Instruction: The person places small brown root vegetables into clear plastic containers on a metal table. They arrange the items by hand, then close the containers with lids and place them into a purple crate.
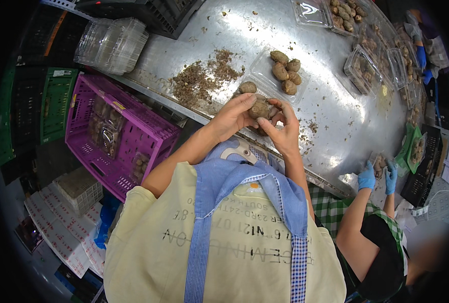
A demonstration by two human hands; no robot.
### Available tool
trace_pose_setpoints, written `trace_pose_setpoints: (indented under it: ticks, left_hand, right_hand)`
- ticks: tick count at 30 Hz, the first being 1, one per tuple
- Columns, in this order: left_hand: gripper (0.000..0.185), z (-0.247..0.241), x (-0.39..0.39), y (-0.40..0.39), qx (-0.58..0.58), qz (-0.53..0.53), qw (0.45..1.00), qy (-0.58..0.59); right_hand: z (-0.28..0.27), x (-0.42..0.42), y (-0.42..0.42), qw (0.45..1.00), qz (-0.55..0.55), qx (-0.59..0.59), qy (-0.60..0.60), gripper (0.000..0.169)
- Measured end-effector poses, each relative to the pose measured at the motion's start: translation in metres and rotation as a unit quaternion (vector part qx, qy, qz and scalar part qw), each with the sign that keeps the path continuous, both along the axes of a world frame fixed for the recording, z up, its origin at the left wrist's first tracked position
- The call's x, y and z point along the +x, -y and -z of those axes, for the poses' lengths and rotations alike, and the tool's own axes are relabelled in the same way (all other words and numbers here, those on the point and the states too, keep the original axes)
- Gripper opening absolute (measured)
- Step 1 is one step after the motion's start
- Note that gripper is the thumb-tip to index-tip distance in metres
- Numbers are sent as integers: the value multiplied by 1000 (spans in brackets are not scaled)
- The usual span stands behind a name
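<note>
My left hand (233, 115) and my right hand (284, 127) grip a brown taro corm (259, 110) between them, above the near edge of the metal table (323, 125). The fingers of both hands touch its sides. Another taro corm (248, 87) lies just beyond my left fingers. More corms are partly hidden behind and below my hands. Past them lies an open clear plastic clamshell (264, 62), with several taro corms (280, 71) in one half.
Brown peel scraps (198, 81) lie left of the clamshell. Stacked clear clamshells (112, 47) stand at the table's left edge, above a purple crate (114, 113) holding packs. Filled packs (362, 70) line the far right. A co-worker's gloved hands (366, 176) hold a pack at right.
</note>
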State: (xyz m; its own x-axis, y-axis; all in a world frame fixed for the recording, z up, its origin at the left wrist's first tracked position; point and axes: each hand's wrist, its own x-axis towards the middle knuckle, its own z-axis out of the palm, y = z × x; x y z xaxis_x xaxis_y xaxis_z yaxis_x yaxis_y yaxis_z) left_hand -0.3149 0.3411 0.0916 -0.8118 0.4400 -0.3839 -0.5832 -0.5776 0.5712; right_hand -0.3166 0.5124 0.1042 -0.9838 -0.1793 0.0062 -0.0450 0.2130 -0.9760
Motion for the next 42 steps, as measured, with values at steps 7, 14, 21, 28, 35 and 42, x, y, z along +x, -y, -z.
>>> trace_pose_setpoints:
  ticks: [7, 14, 21, 28, 35, 42]
  left_hand:
    - [27, 1, 5, -4, -104, -10, 994, -4]
    - [23, 6, 8, -7, -188, -14, 982, -14]
    - [22, -2, 8, -9, -202, -15, 979, -15]
    - [21, -6, 9, -10, -213, -13, 977, -18]
    - [20, -5, 8, -10, -242, -2, 970, -17]
    - [30, -4, 7, -8, -232, -14, 973, 8]
  right_hand:
    - [-10, -1, 1, 996, -10, 94, 1, 32]
    - [-9, 3, 3, 996, -12, 86, 29, 25]
    - [-3, 6, 1, 998, 10, 48, 32, 23]
    - [-4, 6, 1, 998, -7, 64, 25, 20]
    - [4, 6, -4, 998, -1, 45, 52, 17]
    - [2, 6, -1, 996, -35, 77, 28, 16]
